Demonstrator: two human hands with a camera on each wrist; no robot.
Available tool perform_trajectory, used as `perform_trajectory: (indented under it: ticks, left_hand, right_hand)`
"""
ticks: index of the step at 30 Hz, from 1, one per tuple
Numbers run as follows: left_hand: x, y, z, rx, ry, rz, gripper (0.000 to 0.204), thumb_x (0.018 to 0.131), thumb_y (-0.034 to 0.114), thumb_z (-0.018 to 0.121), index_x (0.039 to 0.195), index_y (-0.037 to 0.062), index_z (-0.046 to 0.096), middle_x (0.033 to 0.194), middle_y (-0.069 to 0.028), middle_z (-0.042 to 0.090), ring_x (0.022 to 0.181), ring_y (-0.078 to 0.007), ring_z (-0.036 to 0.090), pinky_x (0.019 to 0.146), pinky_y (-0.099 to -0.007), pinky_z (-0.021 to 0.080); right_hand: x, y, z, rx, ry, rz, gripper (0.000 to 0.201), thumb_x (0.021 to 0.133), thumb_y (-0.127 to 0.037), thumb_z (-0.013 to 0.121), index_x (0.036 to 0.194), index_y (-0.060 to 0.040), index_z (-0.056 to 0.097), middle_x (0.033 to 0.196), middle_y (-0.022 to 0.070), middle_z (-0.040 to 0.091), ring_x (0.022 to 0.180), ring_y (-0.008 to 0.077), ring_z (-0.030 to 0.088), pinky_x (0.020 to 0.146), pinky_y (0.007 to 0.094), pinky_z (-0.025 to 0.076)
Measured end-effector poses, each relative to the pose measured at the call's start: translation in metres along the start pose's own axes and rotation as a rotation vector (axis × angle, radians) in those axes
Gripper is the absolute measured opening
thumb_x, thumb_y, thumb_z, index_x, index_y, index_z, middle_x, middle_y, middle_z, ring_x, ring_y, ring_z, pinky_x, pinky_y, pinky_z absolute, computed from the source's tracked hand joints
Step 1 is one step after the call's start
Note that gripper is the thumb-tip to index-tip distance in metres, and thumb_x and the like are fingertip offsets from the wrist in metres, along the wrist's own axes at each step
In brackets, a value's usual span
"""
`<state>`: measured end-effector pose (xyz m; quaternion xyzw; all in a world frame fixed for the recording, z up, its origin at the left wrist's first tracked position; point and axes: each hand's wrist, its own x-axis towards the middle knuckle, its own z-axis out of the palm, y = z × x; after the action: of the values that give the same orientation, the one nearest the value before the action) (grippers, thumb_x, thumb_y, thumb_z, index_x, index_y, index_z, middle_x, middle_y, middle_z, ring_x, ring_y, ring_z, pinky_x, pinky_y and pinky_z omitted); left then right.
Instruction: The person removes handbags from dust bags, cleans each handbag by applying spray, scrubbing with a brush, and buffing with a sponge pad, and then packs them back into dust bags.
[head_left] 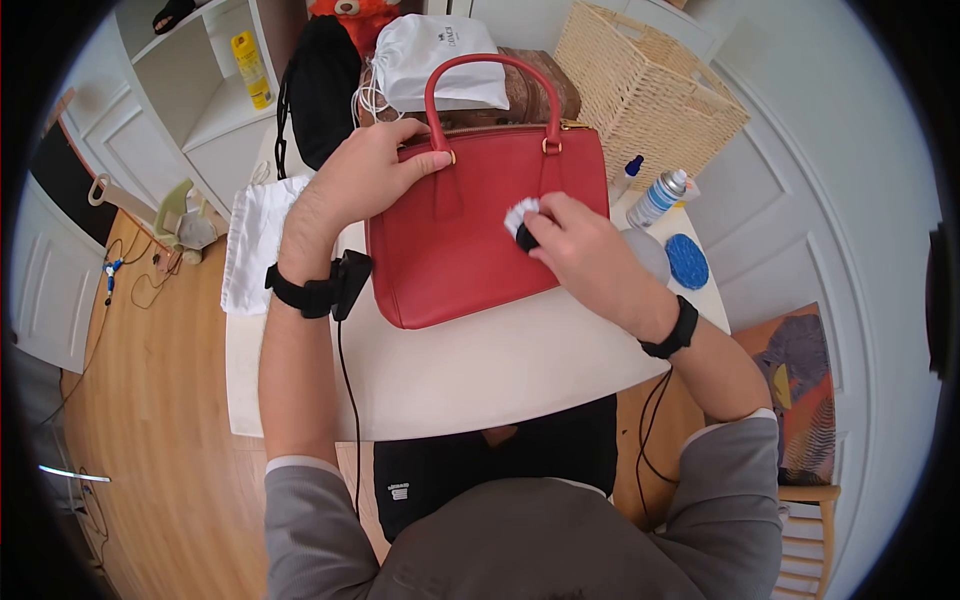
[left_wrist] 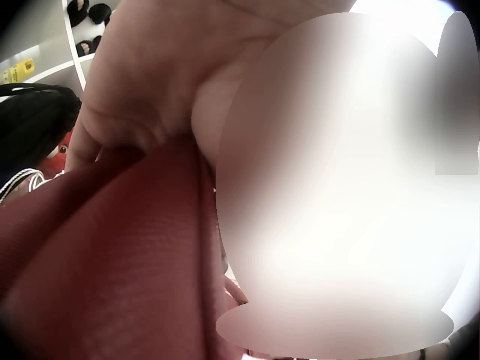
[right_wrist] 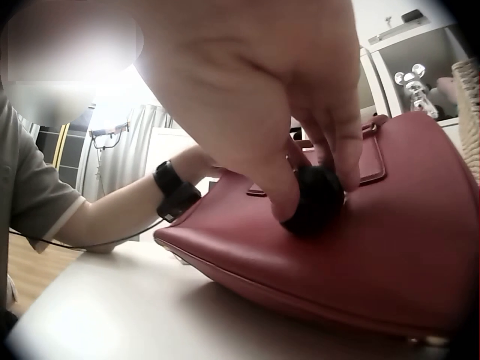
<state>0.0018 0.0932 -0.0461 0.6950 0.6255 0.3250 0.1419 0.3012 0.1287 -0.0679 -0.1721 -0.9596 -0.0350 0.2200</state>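
Note:
A red handbag [head_left: 470, 250] with two handles leans back on the white table, its front panel facing the person. The left hand [head_left: 375, 170] grips the bag's top left edge, thumb on the front beside the handle base; in the left wrist view the palm [left_wrist: 165, 67] lies over the red edge [left_wrist: 150, 247]. The right hand [head_left: 590, 255] pinches a small black-backed brush [head_left: 525, 238] with white bristles against the front panel. In the right wrist view, fingers and thumb surround the black part [right_wrist: 315, 201], which hides the bristles.
Behind the bag are a white drawstring pouch [head_left: 440, 60], a brown bag [head_left: 540, 85] and a woven basket [head_left: 650, 90]. A spray can [head_left: 657, 200] and a blue round item [head_left: 687, 262] stand at right; white cloth [head_left: 258, 240] lies at left. Cables hang from both wrists.

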Motion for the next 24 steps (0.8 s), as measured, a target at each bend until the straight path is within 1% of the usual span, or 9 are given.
perform_trajectory:
  ticks: [6, 8, 9, 11, 12, 15, 17, 19, 24]
  left_hand:
    - [-0.004, 0.007, -0.004, -0.051, -0.072, 0.020, 0.049, 0.101, 0.037, 0.074, 0.132, -0.0010, 0.067, 0.111, -0.0186, 0.077, 0.100, -0.0276, 0.075, 0.091, -0.0373, 0.057]
    - [-0.006, 0.007, -0.006, -0.049, -0.094, 0.018, 0.050, 0.101, 0.037, 0.073, 0.133, -0.0009, 0.066, 0.113, -0.0186, 0.077, 0.101, -0.0277, 0.074, 0.092, -0.0373, 0.057]
    - [-0.006, 0.004, -0.006, -0.043, -0.109, 0.049, 0.050, 0.101, 0.035, 0.073, 0.135, -0.0006, 0.065, 0.114, -0.0186, 0.077, 0.102, -0.0279, 0.074, 0.092, -0.0373, 0.057]
    - [-0.009, 0.001, -0.006, -0.037, -0.125, 0.078, 0.050, 0.101, 0.034, 0.073, 0.136, -0.0002, 0.065, 0.115, -0.0186, 0.077, 0.103, -0.0282, 0.074, 0.093, -0.0372, 0.057]
    - [-0.009, 0.002, -0.006, -0.036, -0.127, 0.067, 0.049, 0.101, 0.033, 0.073, 0.137, -0.0002, 0.064, 0.117, -0.0186, 0.076, 0.106, -0.0284, 0.073, 0.095, -0.0369, 0.056]
    - [-0.010, 0.005, -0.006, -0.052, -0.138, 0.066, 0.049, 0.101, 0.028, 0.073, 0.139, -0.0003, 0.062, 0.123, -0.0189, 0.075, 0.111, -0.0290, 0.072, 0.099, -0.0367, 0.055]
    - [-0.011, 0.003, -0.006, -0.074, -0.139, 0.065, 0.050, 0.100, 0.025, 0.074, 0.141, -0.0006, 0.061, 0.126, -0.0191, 0.073, 0.115, -0.0294, 0.071, 0.101, -0.0368, 0.054]
    - [-0.012, -0.003, -0.007, -0.068, -0.141, 0.162, 0.054, 0.097, 0.020, 0.076, 0.143, -0.0007, 0.058, 0.131, -0.0196, 0.071, 0.120, -0.0310, 0.069, 0.104, -0.0376, 0.053]
    - [-0.015, 0.005, -0.012, 0.002, -0.178, 0.128, 0.060, 0.093, 0.017, 0.079, 0.145, -0.0003, 0.056, 0.132, -0.0201, 0.070, 0.122, -0.0335, 0.067, 0.105, -0.0394, 0.053]
  right_hand:
    - [-0.013, -0.005, -0.021, 0.302, -0.317, 0.049, 0.035, 0.081, -0.002, 0.080, 0.113, -0.0006, 0.064, 0.100, 0.0170, 0.063, 0.093, 0.0350, 0.069, 0.083, 0.0420, 0.058]
    - [0.001, -0.001, -0.038, 0.554, -0.629, 0.083, 0.036, 0.082, -0.005, 0.082, 0.113, -0.0018, 0.065, 0.100, 0.0170, 0.068, 0.091, 0.0350, 0.071, 0.084, 0.0411, 0.059]
    - [0.009, -0.003, -0.046, 0.551, -0.630, 0.079, 0.036, 0.082, -0.005, 0.082, 0.113, -0.0018, 0.065, 0.100, 0.0170, 0.068, 0.091, 0.0350, 0.071, 0.084, 0.0411, 0.059]
    - [0.025, -0.010, -0.059, 0.681, -0.232, 0.366, 0.041, 0.082, -0.003, 0.084, 0.119, 0.0023, 0.067, 0.103, 0.0142, 0.069, 0.077, 0.0238, 0.069, 0.071, 0.0334, 0.057]
    - [0.035, -0.013, -0.061, 0.682, -0.229, 0.367, 0.041, 0.082, -0.003, 0.084, 0.119, 0.0023, 0.067, 0.103, 0.0142, 0.069, 0.077, 0.0238, 0.069, 0.071, 0.0334, 0.057]
    - [0.064, -0.016, -0.050, 0.435, 0.011, 0.443, 0.035, 0.082, -0.009, 0.083, 0.112, -0.0014, 0.065, 0.101, 0.0176, 0.070, 0.092, 0.0360, 0.071, 0.082, 0.0427, 0.058]
    - [0.069, -0.008, -0.020, 0.254, 0.194, 0.010, 0.036, 0.081, -0.011, 0.085, 0.110, -0.0013, 0.064, 0.099, 0.0182, 0.066, 0.088, 0.0372, 0.070, 0.076, 0.0443, 0.057]
    - [0.061, -0.011, 0.002, 0.218, 0.211, -0.049, 0.035, 0.081, -0.011, 0.084, 0.107, -0.0015, 0.063, 0.098, 0.0185, 0.063, 0.086, 0.0394, 0.068, 0.074, 0.0473, 0.057]
    - [0.018, -0.040, 0.024, 0.369, -0.262, 0.093, 0.026, 0.083, -0.007, 0.080, 0.103, -0.0002, 0.064, 0.096, 0.0195, 0.063, 0.086, 0.0434, 0.068, 0.077, 0.0493, 0.056]
